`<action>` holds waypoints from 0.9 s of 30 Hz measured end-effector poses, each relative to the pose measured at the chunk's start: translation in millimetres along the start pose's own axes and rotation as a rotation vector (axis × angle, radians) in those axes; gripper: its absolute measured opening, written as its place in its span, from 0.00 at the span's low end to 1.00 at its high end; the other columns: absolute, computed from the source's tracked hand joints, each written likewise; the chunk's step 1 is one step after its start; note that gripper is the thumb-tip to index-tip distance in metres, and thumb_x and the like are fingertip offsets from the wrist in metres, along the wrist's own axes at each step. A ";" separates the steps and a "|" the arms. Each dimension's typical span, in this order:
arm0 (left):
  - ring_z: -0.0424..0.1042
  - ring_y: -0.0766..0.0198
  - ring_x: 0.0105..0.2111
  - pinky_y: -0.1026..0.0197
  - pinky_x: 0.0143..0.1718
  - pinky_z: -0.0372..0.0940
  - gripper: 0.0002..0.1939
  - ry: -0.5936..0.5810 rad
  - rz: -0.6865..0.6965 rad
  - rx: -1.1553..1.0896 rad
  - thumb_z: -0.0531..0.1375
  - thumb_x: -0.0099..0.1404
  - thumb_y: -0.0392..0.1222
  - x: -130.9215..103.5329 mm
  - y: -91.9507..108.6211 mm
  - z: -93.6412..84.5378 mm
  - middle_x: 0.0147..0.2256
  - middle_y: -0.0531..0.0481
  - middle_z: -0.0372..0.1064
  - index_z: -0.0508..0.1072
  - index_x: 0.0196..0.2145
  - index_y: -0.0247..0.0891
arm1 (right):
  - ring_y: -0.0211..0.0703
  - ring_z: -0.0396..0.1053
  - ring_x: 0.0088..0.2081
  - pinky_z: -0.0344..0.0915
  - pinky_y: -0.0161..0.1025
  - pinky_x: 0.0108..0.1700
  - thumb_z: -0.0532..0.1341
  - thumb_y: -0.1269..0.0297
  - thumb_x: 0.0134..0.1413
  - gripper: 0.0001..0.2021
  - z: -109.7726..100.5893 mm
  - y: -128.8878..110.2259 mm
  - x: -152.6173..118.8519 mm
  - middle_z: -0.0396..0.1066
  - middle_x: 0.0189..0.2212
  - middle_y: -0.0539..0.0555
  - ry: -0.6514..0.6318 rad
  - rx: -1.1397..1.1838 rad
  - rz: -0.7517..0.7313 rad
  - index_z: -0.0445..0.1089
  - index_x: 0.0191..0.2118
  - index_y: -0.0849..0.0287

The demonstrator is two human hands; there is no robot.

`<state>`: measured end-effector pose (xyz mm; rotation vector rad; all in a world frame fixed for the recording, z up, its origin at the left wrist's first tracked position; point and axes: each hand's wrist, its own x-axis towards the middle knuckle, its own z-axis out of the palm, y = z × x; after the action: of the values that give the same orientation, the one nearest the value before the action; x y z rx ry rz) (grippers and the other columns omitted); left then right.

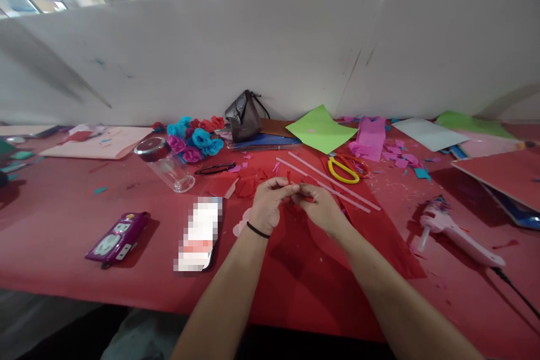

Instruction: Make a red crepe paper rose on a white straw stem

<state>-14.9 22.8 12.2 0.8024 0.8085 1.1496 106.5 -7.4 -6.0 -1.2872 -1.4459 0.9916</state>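
My left hand (270,205), with a dark band at its wrist, meets my right hand (318,205) over the middle of the table. Both are closed, their fingertips pinched together around a small red paper piece (289,178), mostly hidden by the fingers. Beneath them lies a large red paper sheet (312,270). Cut red paper pieces (248,185) are scattered just left of my fingers. Behind and to the right, two pale pink glue sticks (337,185) lie slantwise, near yellow-handled scissors (343,171).
A pink glue gun (459,236) with a cord lies at the right. On the left are a glass bottle (169,169), a phone (200,236) and a purple case (118,239). Paper flowers (196,140), a dark pouch (244,118) and a green sheet (321,129) line the white partition (295,45).
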 end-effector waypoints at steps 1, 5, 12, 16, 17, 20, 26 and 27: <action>0.64 0.73 0.21 0.67 0.24 0.56 0.17 -0.001 0.008 -0.002 0.72 0.34 0.36 -0.1 -0.3 0.0 0.19 0.55 0.67 0.67 0.18 0.35 | 0.46 0.72 0.39 0.65 0.43 0.45 0.57 0.64 0.49 0.10 0.0 0.4 0.1 0.77 0.35 0.53 0.000 -0.005 -0.006 0.75 0.35 0.56; 0.65 0.73 0.22 0.67 0.26 0.58 0.18 -0.019 0.035 -0.011 0.73 0.34 0.36 -0.3 -1.5 -0.1 0.20 0.57 0.67 0.66 0.18 0.35 | 0.48 0.73 0.38 0.66 0.43 0.43 0.58 0.65 0.46 0.10 -1.0 -1.7 0.4 0.78 0.34 0.52 0.012 0.003 0.018 0.75 0.34 0.55; 0.64 0.73 0.21 0.67 0.26 0.58 0.17 -0.039 0.080 -0.006 0.72 0.36 0.35 -0.7 -2.4 1.0 0.19 0.57 0.66 0.66 0.18 0.35 | 0.48 0.72 0.38 0.66 0.42 0.42 0.58 0.62 0.45 0.10 0.3 -9.4 -1.5 0.77 0.31 0.52 0.050 0.000 -0.007 0.75 0.32 0.56; 0.65 0.72 0.22 0.65 0.26 0.59 0.15 -0.069 0.055 0.007 0.72 0.37 0.36 -1.1 -1.4 0.8 0.24 0.53 0.72 0.73 0.24 0.34 | 0.43 0.69 0.32 0.64 0.41 0.41 0.58 0.62 0.45 0.07 -2.3 -10.5 -0.1 0.74 0.26 0.52 0.045 0.075 -0.022 0.71 0.27 0.58; 0.65 0.71 0.22 0.64 0.27 0.59 0.15 -0.080 0.043 0.015 0.72 0.38 0.37 -1.2 -1.0 0.4 0.24 0.52 0.72 0.74 0.26 0.34 | 0.41 0.68 0.31 0.64 0.40 0.41 0.58 0.62 0.45 0.07 -3.7 -10.8 0.5 0.73 0.25 0.51 0.041 0.094 -0.025 0.71 0.26 0.58; 0.67 0.70 0.24 0.63 0.30 0.61 0.15 -0.108 0.038 0.030 0.71 0.41 0.39 -1.5 0.5 -0.2 0.26 0.49 0.73 0.77 0.29 0.32 | 0.40 0.67 0.31 0.63 0.40 0.40 0.59 0.60 0.46 0.07 -8.0 -11.7 1.9 0.71 0.24 0.50 0.021 0.131 -0.023 0.69 0.26 0.58; 0.66 0.69 0.26 0.63 0.32 0.61 0.16 -0.187 0.023 -0.007 0.70 0.46 0.47 -2.9 2.9 1.7 0.25 0.49 0.72 0.79 0.30 0.34 | 0.39 0.66 0.31 0.62 0.39 0.41 0.59 0.61 0.46 0.06 -10.3 -11.6 2.8 0.70 0.25 0.50 0.024 0.158 -0.012 0.69 0.26 0.58; 0.66 0.69 0.25 0.63 0.31 0.61 0.16 -0.193 0.019 -0.006 0.70 0.46 0.47 -3.1 3.2 2.0 0.25 0.49 0.72 0.79 0.30 0.34 | 0.39 0.66 0.31 0.62 0.39 0.41 0.59 0.61 0.46 0.06 -10.2 -11.6 2.9 0.69 0.25 0.50 0.021 0.162 -0.008 0.69 0.26 0.58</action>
<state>-15.3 20.2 16.3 0.9027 0.6376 1.0723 113.5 -6.1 8.0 -1.1700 -1.3252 1.0642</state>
